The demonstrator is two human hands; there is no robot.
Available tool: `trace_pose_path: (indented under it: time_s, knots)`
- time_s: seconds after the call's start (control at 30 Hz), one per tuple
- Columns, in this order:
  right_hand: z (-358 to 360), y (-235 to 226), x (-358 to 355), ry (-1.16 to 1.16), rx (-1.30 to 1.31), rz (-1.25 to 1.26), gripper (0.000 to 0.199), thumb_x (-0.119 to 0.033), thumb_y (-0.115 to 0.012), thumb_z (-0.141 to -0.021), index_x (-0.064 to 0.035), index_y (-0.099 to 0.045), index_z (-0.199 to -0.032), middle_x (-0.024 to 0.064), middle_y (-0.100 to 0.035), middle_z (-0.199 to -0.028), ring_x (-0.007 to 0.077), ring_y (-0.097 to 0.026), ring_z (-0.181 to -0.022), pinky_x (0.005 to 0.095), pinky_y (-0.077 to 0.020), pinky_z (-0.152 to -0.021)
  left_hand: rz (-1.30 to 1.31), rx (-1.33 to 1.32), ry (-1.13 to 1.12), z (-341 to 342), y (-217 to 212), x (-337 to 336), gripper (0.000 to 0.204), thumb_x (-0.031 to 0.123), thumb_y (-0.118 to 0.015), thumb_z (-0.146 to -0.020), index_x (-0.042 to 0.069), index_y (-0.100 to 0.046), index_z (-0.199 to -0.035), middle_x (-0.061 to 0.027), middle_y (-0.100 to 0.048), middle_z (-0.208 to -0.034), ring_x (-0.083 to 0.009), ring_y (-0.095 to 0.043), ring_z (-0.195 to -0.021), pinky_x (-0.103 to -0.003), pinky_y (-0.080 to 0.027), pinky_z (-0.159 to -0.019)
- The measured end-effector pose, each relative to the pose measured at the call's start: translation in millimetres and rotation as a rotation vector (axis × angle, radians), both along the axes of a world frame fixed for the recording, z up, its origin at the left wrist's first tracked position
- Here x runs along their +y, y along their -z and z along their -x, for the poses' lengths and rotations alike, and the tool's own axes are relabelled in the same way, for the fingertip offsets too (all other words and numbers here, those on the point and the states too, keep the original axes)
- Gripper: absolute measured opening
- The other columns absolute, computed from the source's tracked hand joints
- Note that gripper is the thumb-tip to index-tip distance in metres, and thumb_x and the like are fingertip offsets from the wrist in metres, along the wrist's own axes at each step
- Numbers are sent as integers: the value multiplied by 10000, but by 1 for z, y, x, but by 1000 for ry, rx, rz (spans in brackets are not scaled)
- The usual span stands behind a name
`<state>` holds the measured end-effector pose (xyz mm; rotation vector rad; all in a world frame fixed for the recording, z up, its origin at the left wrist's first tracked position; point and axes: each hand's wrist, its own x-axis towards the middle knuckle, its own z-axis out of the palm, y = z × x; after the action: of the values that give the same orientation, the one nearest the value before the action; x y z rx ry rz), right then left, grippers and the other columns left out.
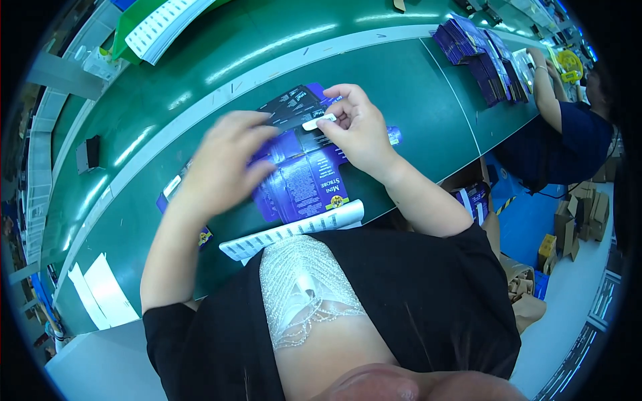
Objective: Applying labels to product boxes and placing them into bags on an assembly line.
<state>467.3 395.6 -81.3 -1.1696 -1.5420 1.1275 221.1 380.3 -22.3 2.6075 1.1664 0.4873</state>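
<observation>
My right hand (358, 130) pinches a small white label (317, 122) between thumb and fingers, just above the flat purple and black cartons. These unfolded cartons (301, 180) lie overlapping on the green bench in front of me. My left hand (227, 157) hovers over their left side, blurred by motion, with its thumb and fingers apart and nothing visible in them. Between the cartons and my body lies a curling white sheet of printed labels (294, 230). Part of the cartons is hidden beneath my hands.
Stacked purple cartons (478, 57) stand at the far right, beside a co-worker (568, 127). A small black box (87, 154) and white sheets (103, 294) lie at left. A green tray (127, 33) holds more label sheets. Brown cardboard (582, 214) stands on the floor at right.
</observation>
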Motion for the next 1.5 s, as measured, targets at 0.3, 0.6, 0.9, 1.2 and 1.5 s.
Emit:
trace_pose_path:
  time_s: [0.3, 0.6, 0.9, 1.2, 1.5]
  knots:
    - [1, 22, -1, -8, -132, -156, 403, 41, -663, -826, -38, -507, -1188, 51, -647, -812, 85, -550, -647, 215, -453, -604, -16, 110, 42, -27, 42, -11, 505, 286, -752, -803, 13, -619, -1206, -157, -581, -1295, -314, -561, -1150, -391, -473, -1002]
    - [2, 29, 6, -22, -191, -191, 391, 44, -668, -812, -38, -509, -1160, 68, -663, -830, 122, -608, -693, 237, -479, -629, -41, 154, 19, -31, 45, -8, 507, 312, -747, -816, 22, -617, -1211, -157, -588, -1272, -301, -569, -1125, -387, -491, -968]
    - [3, 30, 7, -5, -243, -232, 388, 47, -670, -809, -35, -512, -1153, 69, -649, -830, 131, -602, -695, 239, -485, -643, -23, 182, -7, -42, 43, -6, 512, 294, -731, -817, 26, -605, -1235, -162, -577, -1264, -301, -553, -1141, -394, -463, -986]
    - [-10, 27, 13, 46, -294, -291, 395, 61, -657, -817, -33, -490, -1162, 42, -578, -774, 115, -549, -662, 240, -468, -618, -96, 156, 51, -43, 46, 1, 528, 296, -714, -825, 13, -587, -1254, -155, -571, -1215, -290, -545, -1114, -392, -433, -989]
    - [-16, 20, 20, -40, -246, -43, 376, 79, -633, -830, -35, -470, -1149, 38, -566, -765, 91, -527, -648, 228, -434, -590, -73, 188, 84, -51, 42, 8, 522, 302, -714, -827, 4, -587, -1237, -142, -573, -1203, -291, -547, -1102, -388, -416, -1010]
